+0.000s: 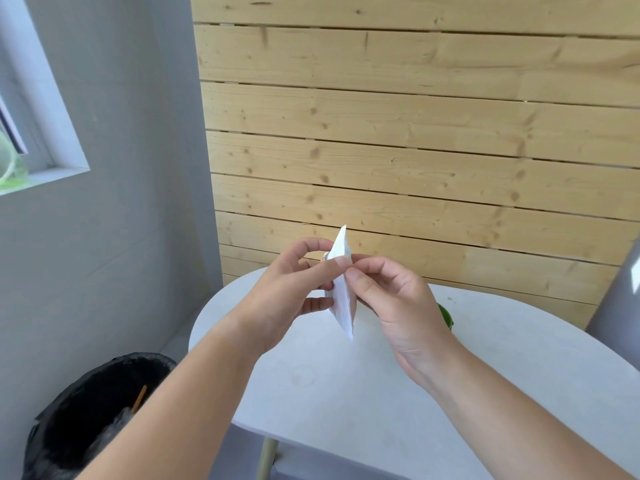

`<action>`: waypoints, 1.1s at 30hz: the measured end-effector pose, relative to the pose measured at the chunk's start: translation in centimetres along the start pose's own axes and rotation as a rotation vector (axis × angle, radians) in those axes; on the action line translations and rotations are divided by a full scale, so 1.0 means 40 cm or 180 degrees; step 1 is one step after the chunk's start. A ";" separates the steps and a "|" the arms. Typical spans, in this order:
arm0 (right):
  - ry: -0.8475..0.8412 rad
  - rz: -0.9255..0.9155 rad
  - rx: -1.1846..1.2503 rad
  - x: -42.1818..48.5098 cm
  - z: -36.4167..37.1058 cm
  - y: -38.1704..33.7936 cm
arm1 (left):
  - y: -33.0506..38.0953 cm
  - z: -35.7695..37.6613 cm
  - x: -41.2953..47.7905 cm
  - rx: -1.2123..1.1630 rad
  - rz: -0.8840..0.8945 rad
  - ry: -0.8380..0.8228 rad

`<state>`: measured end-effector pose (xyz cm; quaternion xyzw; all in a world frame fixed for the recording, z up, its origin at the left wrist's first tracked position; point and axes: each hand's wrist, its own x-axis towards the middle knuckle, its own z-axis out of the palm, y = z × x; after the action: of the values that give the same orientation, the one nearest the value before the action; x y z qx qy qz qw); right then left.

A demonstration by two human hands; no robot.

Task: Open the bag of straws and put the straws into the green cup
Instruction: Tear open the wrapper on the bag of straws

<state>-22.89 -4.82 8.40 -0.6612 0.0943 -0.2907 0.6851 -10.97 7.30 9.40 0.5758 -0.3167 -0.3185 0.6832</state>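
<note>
Left of the table (381,393), down on the floor, I see a black-lined bin (104,410), which is a likely place for the wrapper later. Above the table's far left part, my left hand (287,289) grips the bag (343,292), thumb and curled fingers (311,244) pinching its upper half from the left. The bag hangs clear of the table, turned edge-on to me, a thin white packet with one corner up and one down. I cannot see the straws through it. I judge it very light and limp, made of crinkly film or paper that will slip if pinched loosely, so it wants a firm pinch close to the sealed edge, one hand on each side of the tear line. My right hand (391,299) meets it from the right, thumb and forefinger pressed together on the same upper edge, touching the left thumb. That suits a tear or a peel from the top. The straws inside should be stiff but easily bent, so I would squeeze only the flat margin. Behind my right hand, standing on the table, a sliver of the green cup (445,317) shows. Most of it is hidden, and I cannot tell whether it holds anything yet.
</note>
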 end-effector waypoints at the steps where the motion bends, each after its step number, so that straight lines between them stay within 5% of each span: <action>1: -0.0005 -0.0001 -0.0008 -0.001 -0.001 -0.001 | -0.001 -0.001 0.000 -0.0013 0.0007 0.0003; 33: -0.0116 0.0210 0.0053 0.001 0.004 -0.011 | 0.023 0.028 -0.012 0.0103 -0.0029 0.0149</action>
<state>-22.91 -4.69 8.83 -0.6572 0.1012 -0.2565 0.7015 -12.11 7.16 10.44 0.5955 -0.3032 -0.3028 0.6796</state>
